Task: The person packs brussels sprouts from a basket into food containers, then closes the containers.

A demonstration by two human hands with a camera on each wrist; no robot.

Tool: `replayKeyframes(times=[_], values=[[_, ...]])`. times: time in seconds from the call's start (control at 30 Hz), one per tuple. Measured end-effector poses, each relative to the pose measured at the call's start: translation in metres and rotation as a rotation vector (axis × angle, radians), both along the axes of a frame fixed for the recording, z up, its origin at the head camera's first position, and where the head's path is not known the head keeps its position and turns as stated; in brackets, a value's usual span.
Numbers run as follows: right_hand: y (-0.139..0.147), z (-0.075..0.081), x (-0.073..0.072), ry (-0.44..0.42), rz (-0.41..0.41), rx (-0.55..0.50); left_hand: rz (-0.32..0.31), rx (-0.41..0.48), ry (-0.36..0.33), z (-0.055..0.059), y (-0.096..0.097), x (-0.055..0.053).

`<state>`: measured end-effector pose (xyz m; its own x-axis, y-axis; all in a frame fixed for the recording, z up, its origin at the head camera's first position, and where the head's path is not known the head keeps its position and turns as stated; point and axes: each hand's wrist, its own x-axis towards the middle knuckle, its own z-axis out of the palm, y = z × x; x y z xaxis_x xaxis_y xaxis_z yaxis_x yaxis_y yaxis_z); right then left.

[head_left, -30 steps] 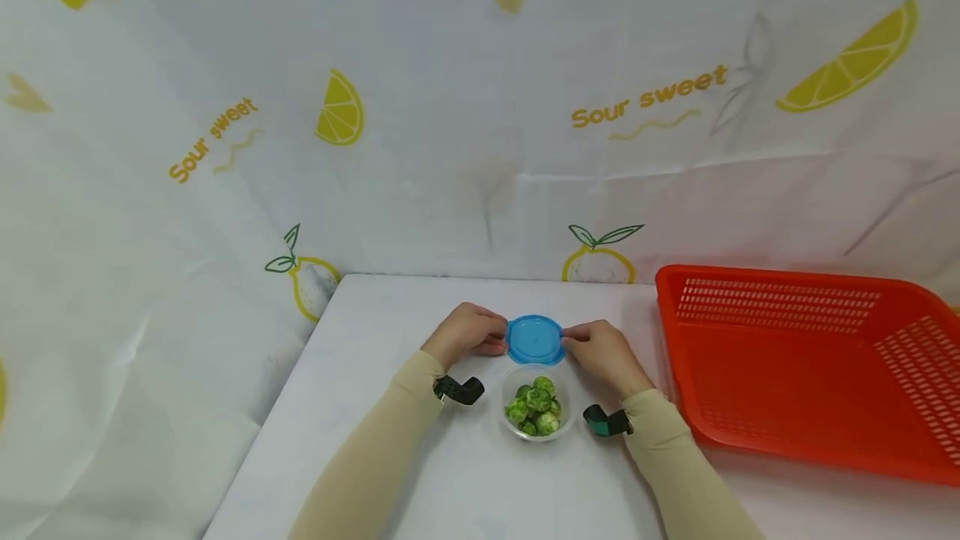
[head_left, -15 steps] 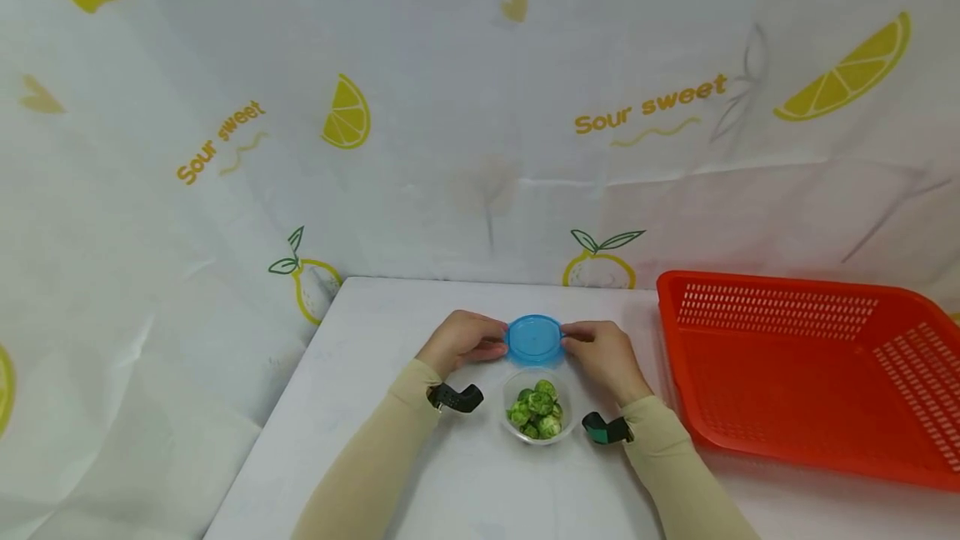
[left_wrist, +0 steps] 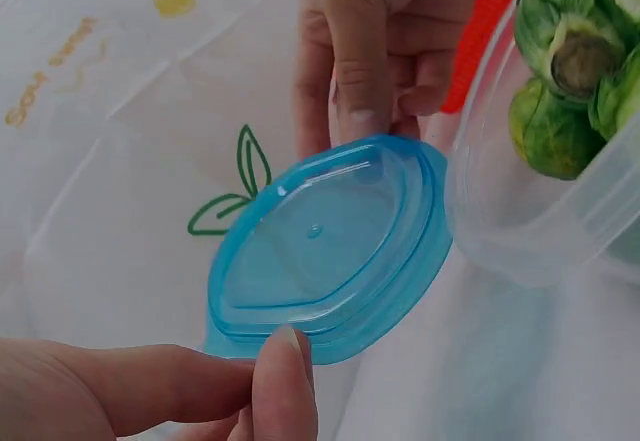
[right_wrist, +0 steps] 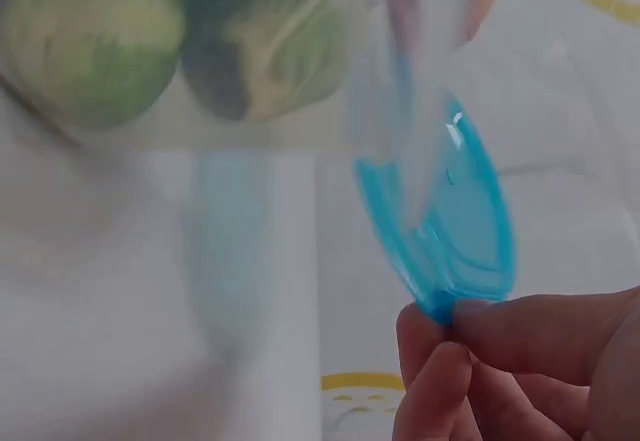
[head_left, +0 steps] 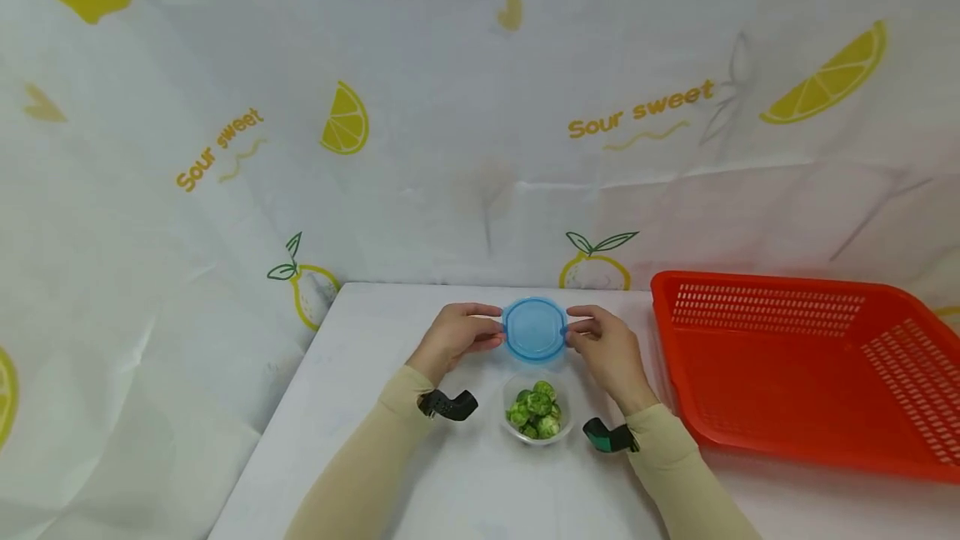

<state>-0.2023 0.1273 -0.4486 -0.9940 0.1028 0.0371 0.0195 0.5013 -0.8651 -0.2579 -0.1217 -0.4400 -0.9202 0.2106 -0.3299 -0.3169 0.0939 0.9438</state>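
Observation:
Between my two hands is a round translucent blue lid (head_left: pixel 535 330), tilted up off the white table. My left hand (head_left: pixel 453 336) pinches its left edge; in the left wrist view the thumb and forefinger of this hand (left_wrist: pixel 200 386) meet on the rim of the lid (left_wrist: pixel 320 251). My right hand (head_left: pixel 611 357) pinches the opposite edge, and the right wrist view shows thumb and finger of that hand (right_wrist: pixel 520 361) on the rim. Nearer to me, between the wrists, stands a clear uncovered plastic container (head_left: pixel 566 415) holding several Brussels sprouts (head_left: pixel 537 402).
A large red plastic basket (head_left: pixel 780 365) with slotted walls stands right of my right arm. The white table (head_left: pixel 375 332) ends against a white backdrop (head_left: pixel 450 123) printed with lemons. Black wrist devices (head_left: pixel 453 405) project inward beside the container.
The lid has risen from flat near the table and tipped so its top faces me more. Both hands have moved up with it. The container and sprouts stay in place.

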Motion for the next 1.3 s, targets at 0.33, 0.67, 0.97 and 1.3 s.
replayKeyframes(times=[0.33, 0.67, 0.97, 1.3], values=[[0.003, 0.021, 0.033, 0.120, 0.079, 0.096, -0.088, -0.022, 0.192, 0.018, -0.012, 0.037], [0.006, 0.012, 0.056, 0.206, 0.151, 0.209, -0.171, -0.200, 0.420, 0.009, -0.027, 0.073], [0.010, 0.006, 0.072, 0.290, 0.208, 0.241, -0.221, -0.402, 0.682, 0.003, -0.026, 0.097], [0.012, 0.006, 0.074, 0.242, 0.249, 0.273, -0.294, -0.506, 0.782, 0.007, -0.020, 0.109]])
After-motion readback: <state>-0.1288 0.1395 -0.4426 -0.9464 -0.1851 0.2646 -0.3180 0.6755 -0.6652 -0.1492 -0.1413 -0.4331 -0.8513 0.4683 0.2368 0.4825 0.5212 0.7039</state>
